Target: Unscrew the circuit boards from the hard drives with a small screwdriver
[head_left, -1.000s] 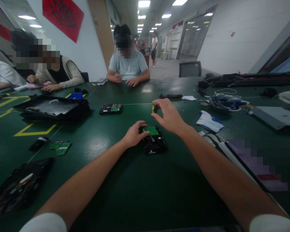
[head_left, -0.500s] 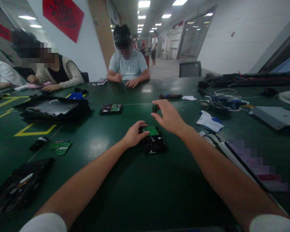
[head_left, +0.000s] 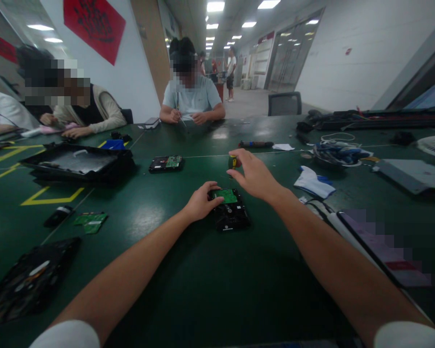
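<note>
A black hard drive point(head_left: 232, 216) with a green circuit board point(head_left: 227, 195) on its upper side lies on the dark green table in front of me. My left hand point(head_left: 203, 202) grips its left edge, thumb across the board and fingers at the far side. Above the drive's far right corner, my right hand point(head_left: 250, 174) pinches a short screwdriver point(head_left: 232, 163) with a dark green and yellow handle. The screwdriver stands roughly upright, its thin shaft pointing down at the board; whether the tip touches a screw is too small to tell.
Another hard drive point(head_left: 166, 163) lies farther left, near a black tray point(head_left: 76, 162). Loose green boards point(head_left: 91, 221) and a large black drive point(head_left: 32, 278) are at left. A glove point(head_left: 313, 182), a tablet point(head_left: 380, 246) and a grey metal box point(head_left: 415, 175) sit at right. A co-worker point(head_left: 192, 99) sits opposite.
The screwdriver handle has turned in my right fingers, its yellow part now showing. My left hand and the drive stay put. The co-worker opposite has brought both hands closer together.
</note>
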A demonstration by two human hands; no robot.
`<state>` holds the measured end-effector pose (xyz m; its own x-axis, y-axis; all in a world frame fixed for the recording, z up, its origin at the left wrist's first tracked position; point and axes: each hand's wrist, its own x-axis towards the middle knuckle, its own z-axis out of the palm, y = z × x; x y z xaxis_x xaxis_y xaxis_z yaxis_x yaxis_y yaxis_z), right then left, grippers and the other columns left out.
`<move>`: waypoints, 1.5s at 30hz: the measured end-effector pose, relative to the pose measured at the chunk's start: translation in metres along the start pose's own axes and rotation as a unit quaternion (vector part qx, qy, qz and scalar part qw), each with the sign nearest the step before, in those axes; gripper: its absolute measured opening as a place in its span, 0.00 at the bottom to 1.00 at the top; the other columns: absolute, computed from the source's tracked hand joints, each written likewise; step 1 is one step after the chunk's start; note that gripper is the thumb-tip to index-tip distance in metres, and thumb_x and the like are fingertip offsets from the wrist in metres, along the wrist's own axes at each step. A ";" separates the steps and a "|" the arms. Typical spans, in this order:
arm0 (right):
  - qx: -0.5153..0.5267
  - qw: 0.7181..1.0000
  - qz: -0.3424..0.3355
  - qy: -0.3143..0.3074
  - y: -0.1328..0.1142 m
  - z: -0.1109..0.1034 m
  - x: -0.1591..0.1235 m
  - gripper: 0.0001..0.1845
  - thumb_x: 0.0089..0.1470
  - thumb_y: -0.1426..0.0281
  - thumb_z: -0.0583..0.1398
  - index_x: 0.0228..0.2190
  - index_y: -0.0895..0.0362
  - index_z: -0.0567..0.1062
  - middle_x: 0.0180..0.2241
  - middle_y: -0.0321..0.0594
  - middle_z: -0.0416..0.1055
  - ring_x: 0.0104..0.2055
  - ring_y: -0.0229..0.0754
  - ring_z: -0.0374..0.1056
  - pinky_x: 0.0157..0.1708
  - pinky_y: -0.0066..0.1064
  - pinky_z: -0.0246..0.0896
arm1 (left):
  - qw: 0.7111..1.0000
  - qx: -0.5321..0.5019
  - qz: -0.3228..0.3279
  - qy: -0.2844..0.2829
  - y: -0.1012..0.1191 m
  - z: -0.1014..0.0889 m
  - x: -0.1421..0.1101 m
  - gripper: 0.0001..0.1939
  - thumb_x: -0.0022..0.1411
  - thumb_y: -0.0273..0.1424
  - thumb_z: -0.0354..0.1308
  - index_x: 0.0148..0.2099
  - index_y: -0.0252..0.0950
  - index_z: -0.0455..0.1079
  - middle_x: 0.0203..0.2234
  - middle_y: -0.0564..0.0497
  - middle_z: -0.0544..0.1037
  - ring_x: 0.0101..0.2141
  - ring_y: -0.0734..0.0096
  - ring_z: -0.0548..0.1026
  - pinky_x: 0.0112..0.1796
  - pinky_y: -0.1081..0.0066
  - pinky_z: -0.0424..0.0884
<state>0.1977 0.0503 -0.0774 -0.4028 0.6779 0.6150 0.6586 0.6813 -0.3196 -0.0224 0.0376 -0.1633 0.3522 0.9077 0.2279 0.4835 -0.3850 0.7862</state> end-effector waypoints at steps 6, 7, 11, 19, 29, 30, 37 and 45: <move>-0.003 1.000 -0.008 0.000 0.000 0.002 0.000 0.24 0.59 0.74 0.57 0.57 0.59 0.64 0.55 0.59 0.70 0.56 0.59 0.69 0.56 0.53 0.64 | 1.000 0.002 -0.006 -0.002 -0.001 0.000 0.000 0.29 0.63 0.36 0.65 0.63 0.35 0.62 0.56 0.39 0.78 0.46 0.59 0.79 0.46 0.58 0.73; -0.001 1.000 -0.008 0.000 0.001 0.003 0.000 0.24 0.59 0.75 0.57 0.57 0.59 0.64 0.56 0.59 0.70 0.56 0.59 0.69 0.57 0.53 0.64 | 1.000 0.001 -0.006 -0.003 -0.001 0.000 0.000 0.29 0.63 0.36 0.65 0.63 0.35 0.62 0.56 0.39 0.78 0.46 0.59 0.78 0.46 0.58 0.73; 0.009 1.000 -0.006 -0.002 0.001 0.003 0.000 0.24 0.59 0.74 0.57 0.57 0.58 0.64 0.55 0.58 0.71 0.54 0.59 0.70 0.56 0.53 0.65 | 1.000 -0.002 -0.006 -0.003 0.000 0.000 0.000 0.29 0.63 0.35 0.65 0.63 0.34 0.62 0.56 0.39 0.78 0.49 0.58 0.78 0.48 0.58 0.73; 0.011 1.000 0.015 0.023 0.004 0.005 -0.001 0.21 0.58 0.71 0.59 0.53 0.56 0.65 0.50 0.55 0.73 0.51 0.59 0.71 0.53 0.53 0.66 | 1.000 0.003 -0.008 -0.003 0.002 0.000 0.000 0.29 0.63 0.36 0.65 0.63 0.34 0.62 0.56 0.39 0.78 0.45 0.60 0.78 0.45 0.59 0.73; 0.026 0.999 0.024 0.021 0.003 0.003 0.000 0.21 0.59 0.69 0.61 0.52 0.54 0.64 0.50 0.52 0.72 0.49 0.56 0.72 0.52 0.51 0.66 | 1.000 0.001 -0.010 -0.001 0.005 -0.001 -0.001 0.29 0.63 0.34 0.65 0.63 0.35 0.63 0.56 0.39 0.78 0.50 0.58 0.77 0.48 0.58 0.72; 0.022 0.999 0.027 0.020 0.003 0.002 0.000 0.20 0.60 0.68 0.60 0.52 0.54 0.65 0.49 0.52 0.72 0.48 0.55 0.72 0.52 0.51 0.66 | 1.000 -0.001 -0.008 -0.002 0.004 -0.001 -0.001 0.28 0.63 0.34 0.65 0.63 0.35 0.62 0.56 0.39 0.78 0.50 0.58 0.77 0.48 0.58 0.72; 0.015 0.999 0.025 0.023 0.005 0.004 -0.001 0.23 0.57 0.75 0.58 0.54 0.56 0.65 0.52 0.55 0.71 0.53 0.57 0.70 0.53 0.52 0.66 | 1.000 0.004 -0.010 -0.001 0.001 0.000 0.000 0.29 0.63 0.36 0.65 0.63 0.35 0.63 0.56 0.39 0.78 0.44 0.61 0.79 0.45 0.58 0.73; -0.004 0.999 0.023 0.023 0.003 -0.001 0.000 0.20 0.58 0.68 0.63 0.51 0.56 0.68 0.47 0.51 0.73 0.48 0.55 0.71 0.52 0.50 0.66 | 1.000 0.000 -0.003 -0.002 0.002 -0.001 0.000 0.29 0.63 0.35 0.65 0.63 0.35 0.63 0.56 0.39 0.78 0.47 0.59 0.78 0.46 0.59 0.73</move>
<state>0.2003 0.0520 -0.0771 -0.3431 0.6947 0.6322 0.6803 0.6479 -0.3427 -0.0218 0.0368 -0.1611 0.3520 0.9094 0.2218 0.4852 -0.3799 0.7876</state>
